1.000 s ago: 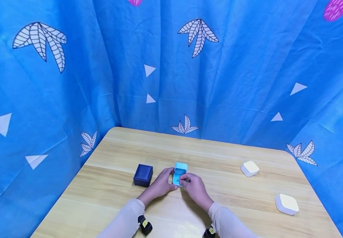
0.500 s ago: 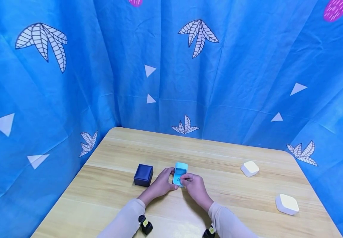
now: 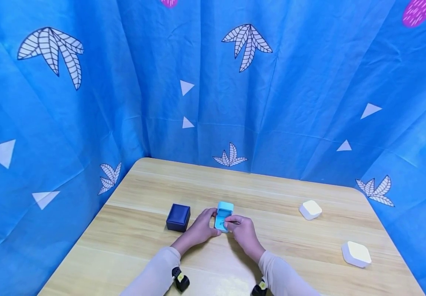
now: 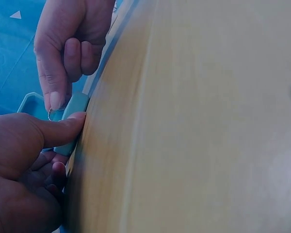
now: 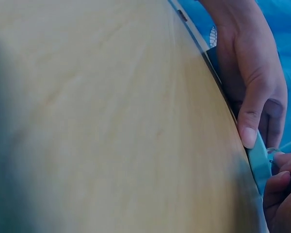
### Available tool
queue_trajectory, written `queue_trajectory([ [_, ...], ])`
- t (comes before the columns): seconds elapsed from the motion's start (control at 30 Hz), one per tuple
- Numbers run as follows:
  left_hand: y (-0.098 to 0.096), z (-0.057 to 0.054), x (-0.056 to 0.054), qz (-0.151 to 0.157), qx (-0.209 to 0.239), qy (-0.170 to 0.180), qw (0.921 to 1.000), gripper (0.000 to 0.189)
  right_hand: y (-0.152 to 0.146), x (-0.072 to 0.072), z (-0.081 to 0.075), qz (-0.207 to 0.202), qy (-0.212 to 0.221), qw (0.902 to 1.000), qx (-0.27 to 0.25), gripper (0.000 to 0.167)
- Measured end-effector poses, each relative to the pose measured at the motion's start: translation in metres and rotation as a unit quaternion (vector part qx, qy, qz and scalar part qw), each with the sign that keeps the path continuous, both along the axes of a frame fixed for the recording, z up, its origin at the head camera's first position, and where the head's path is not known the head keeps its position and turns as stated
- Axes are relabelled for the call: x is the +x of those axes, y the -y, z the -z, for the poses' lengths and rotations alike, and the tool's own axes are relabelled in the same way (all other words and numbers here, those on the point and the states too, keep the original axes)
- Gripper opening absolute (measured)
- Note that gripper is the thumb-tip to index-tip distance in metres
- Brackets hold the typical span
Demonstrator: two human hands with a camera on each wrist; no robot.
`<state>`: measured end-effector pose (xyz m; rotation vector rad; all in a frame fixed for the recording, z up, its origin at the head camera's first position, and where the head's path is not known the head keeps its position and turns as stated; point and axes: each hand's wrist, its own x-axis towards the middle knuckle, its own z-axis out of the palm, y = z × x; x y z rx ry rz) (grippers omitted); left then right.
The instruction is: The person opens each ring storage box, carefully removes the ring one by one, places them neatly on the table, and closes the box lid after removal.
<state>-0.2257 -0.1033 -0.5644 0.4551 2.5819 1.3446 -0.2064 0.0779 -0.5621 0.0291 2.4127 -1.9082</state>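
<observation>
A small turquoise ring box (image 3: 225,206) stands on the table with its lid raised. My left hand (image 3: 199,231) grips its sides, the thumb at the front corner. In the left wrist view that thumb presses the box's front wall (image 4: 76,104). My right hand (image 3: 244,233) reaches in from the right and pinches a thin ring (image 4: 50,115) between thumb and forefinger, right over the box's cushion. Part of the ring is hidden by the fingertips. From the right wrist view, the ring (image 5: 272,151) shows at the fingertips just inside the box's edge.
A dark blue box (image 3: 178,217), lid down, stands left of my left hand. Two white rounded blocks (image 3: 310,209) lie on the right side of the wooden table (image 3: 272,197). A blue patterned curtain (image 3: 168,82) hangs behind.
The fingers of my right hand have shifted very slightly at the ring. My left hand and the ring box stay where they were.
</observation>
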Motion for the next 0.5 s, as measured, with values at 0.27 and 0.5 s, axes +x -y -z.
queue_trajectory([
  [0.27, -0.0007, -0.0009, 0.0009, -0.001, -0.003, 0.001, 1.0000, 0.075, -0.0004, 0.0011, -0.0007, 0.008, 0.033, 0.9979, -0.055, 0.018],
  [0.5, -0.0005, -0.0017, 0.0019, -0.001, -0.003, -0.003, 1.0000, 0.073, -0.0002, 0.0040, -0.0023, -0.001, 0.030, 0.9988, -0.039, 0.016],
])
